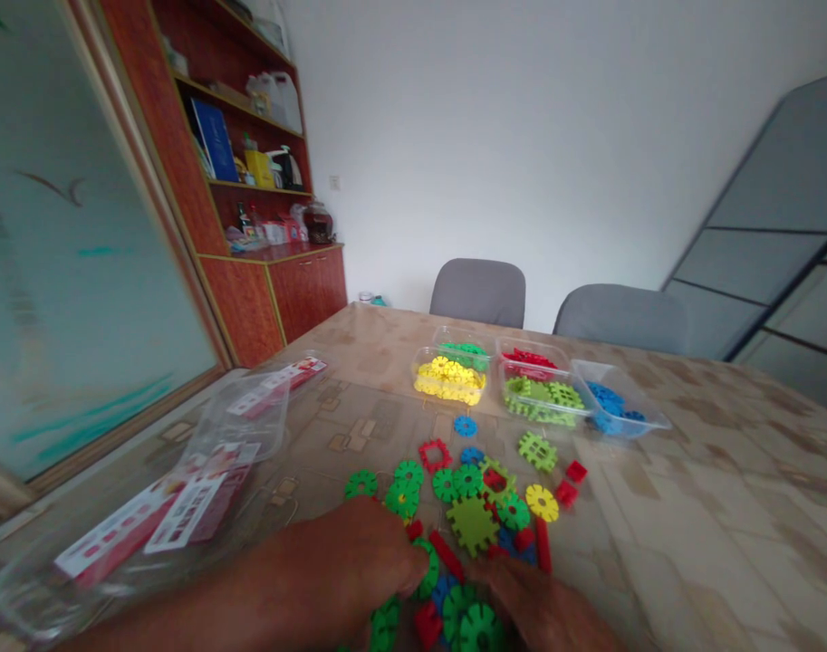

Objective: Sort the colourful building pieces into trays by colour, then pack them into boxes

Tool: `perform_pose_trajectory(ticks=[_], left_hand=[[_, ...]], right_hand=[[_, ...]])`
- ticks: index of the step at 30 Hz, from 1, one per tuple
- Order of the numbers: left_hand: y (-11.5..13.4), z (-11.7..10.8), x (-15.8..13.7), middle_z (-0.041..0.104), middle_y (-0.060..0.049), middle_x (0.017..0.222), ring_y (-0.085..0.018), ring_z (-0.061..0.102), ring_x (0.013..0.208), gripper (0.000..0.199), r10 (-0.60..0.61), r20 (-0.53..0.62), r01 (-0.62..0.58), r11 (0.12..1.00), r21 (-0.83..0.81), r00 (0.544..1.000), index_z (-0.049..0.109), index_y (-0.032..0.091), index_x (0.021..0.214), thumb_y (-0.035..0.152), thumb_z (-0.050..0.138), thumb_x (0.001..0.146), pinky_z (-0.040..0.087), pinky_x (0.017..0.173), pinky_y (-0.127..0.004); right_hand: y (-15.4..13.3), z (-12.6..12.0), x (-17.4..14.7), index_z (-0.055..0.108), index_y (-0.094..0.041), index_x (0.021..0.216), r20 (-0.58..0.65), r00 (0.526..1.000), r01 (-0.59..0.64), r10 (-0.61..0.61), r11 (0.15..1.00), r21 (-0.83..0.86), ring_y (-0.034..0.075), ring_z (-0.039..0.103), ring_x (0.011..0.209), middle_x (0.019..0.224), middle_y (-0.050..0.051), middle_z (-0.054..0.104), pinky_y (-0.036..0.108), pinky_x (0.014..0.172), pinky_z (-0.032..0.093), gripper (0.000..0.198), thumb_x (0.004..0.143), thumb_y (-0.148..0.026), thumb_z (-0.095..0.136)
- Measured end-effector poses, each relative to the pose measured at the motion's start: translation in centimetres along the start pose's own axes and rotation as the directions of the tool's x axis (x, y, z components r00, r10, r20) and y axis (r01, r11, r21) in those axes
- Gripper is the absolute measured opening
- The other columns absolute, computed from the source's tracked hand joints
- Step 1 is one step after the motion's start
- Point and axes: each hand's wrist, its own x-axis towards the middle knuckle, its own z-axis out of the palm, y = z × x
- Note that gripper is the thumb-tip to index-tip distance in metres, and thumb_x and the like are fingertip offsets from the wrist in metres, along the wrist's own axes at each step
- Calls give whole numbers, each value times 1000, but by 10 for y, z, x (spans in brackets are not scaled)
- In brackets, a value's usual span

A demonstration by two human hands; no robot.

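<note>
- The left hand [372,548] reaches into a heap of loose plastic pieces, fingers bent downward beside a thin green slotted plastic disc [427,569]. Whether they grip it cannot be told.
- The right hand [539,598] is apart from the left, its fingertips low at the heap's near right side; its grip is hidden too.
- In the narrow gap between the hands lies a straight red plastic strip [447,554], with blue pieces below it.
- The heap sits on the brown patterned counter [712,507], right before the person. Just beyond the fingers is an olive-green square plastic plate with toothed edges [473,523]; a round yellow slotted plastic disc [542,503] lies to its right.
- Farther off stand clear plastic tubs sorted by colour, among them the tub of yellow pieces [418,376] and the tub of blue pieces [648,412].
- Handling well here would probably mean pinching one piece at a time by its rim, since thin discs overlap and their slots may catch on neighbours.
- One hand could steady the surrounding pieces while the other lifts.
- Keeping the forearms low but clear of the heap should stop pieces being swept aside.
</note>
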Motion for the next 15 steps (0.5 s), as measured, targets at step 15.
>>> perform_pose_trajectory(ticks=[15], left_hand=[[-11, -15, 3, 59, 4, 79, -17, 57, 78, 19, 136, -109, -162, 945, -283, 985, 50, 21, 75, 15, 69, 77, 32, 59, -24]], right_hand=[[-2, 1, -4, 55, -23, 102, -25, 999, -47, 46, 998, -32, 25, 65, 84, 102, 10, 64, 30, 72, 53, 32, 76, -36, 67]])
